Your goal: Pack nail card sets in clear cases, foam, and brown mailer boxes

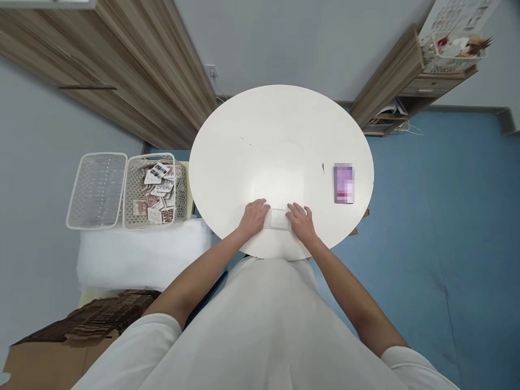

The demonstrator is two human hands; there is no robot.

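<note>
At the near side of the white round table (280, 119), a small flat white packet-like piece (279, 219) lies on or in a strip of thin translucent plastic film (267, 220). I cannot make out its exact kind. My left hand (254, 216) grips the left end of the film, fingers bent and close together. At the right end, my right hand (300, 221) holds the film with thumb and curled fingers, near the packet's edge. Both palms face down, close to the tabletop. Faint outlines of clear sheet show just beyond the hands.
A purple, pixelated packet (344, 183) lies at the table's right. Left of the table, a white basket (129, 189) holds many printed packets, beside a basket of clear plastic pieces (97, 189). Cardboard boxes (52, 357) stand lower left, a wooden cabinet (406, 81) upper right.
</note>
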